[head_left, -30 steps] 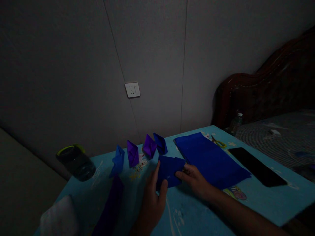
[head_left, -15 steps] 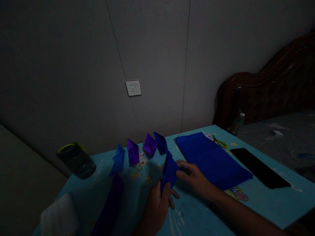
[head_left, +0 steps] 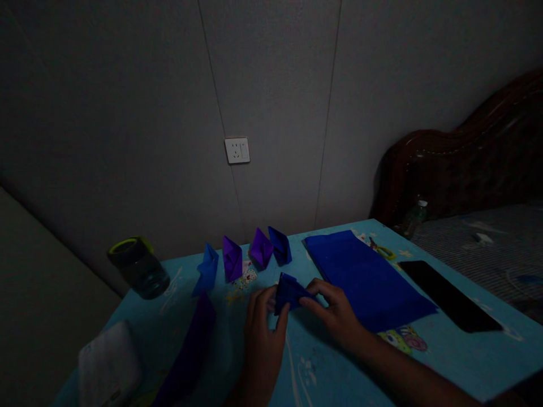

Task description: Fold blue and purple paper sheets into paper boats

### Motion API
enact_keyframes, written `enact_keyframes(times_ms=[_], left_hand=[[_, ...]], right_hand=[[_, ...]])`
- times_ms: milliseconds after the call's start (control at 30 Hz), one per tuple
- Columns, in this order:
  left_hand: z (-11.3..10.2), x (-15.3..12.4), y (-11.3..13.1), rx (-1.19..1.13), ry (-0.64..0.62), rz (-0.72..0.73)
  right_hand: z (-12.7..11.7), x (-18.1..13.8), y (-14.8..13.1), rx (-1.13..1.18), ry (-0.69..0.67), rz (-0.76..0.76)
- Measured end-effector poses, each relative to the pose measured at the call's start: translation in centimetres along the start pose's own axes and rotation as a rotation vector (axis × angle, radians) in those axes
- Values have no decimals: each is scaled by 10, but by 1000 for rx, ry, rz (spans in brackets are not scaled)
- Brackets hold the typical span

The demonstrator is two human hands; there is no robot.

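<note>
The step in hand looks to be folding: a small piece of dark blue paper (head_left: 288, 294) is held just above the surface (head_left: 335, 373), between the two hands. The left hand (head_left: 263, 319) grips its left side, thumb in front and fingers around the edge; the right hand (head_left: 333, 308) pinches its right corner between thumb and fingers. The paper stands up in layers with a peak at the top left, so it seems part-shaped, with its folds not yet settled. The next move probably calls for a steady left grip while the right fingers work the layers or press a crease, gently enough not to tear a corner. Behind it stand four folded shapes (head_left: 261, 249), blue and purple; to the right, near the right forearm, lie blue sheets (head_left: 369, 277).
</note>
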State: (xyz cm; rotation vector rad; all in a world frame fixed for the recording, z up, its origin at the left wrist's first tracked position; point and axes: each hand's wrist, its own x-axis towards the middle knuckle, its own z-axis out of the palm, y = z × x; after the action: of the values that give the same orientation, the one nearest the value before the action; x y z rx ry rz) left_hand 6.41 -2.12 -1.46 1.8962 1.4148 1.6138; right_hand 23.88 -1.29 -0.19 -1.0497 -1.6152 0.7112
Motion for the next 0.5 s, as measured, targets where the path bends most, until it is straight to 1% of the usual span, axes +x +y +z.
enact_keyframes(times_ms=[200, 267, 333, 400, 433, 500], left_hand=[[8, -4, -7, -110, -112, -151], [9, -3, -9, -160, -136, -205], [8, 0, -9, -226, -156, -280], [5, 4, -8, -307, -207, -360], [4, 6, -8, -335, -217, -388], [2, 10, -8, -379, -275, -408]], right_hand=[[7, -2, 4, 12, 29, 82], [9, -2, 5, 23, 18, 114], [10, -2, 6, 30, -7, 135], [10, -2, 5, 25, -19, 143], [10, -1, 5, 23, -20, 144], [9, -1, 4, 24, -31, 142]])
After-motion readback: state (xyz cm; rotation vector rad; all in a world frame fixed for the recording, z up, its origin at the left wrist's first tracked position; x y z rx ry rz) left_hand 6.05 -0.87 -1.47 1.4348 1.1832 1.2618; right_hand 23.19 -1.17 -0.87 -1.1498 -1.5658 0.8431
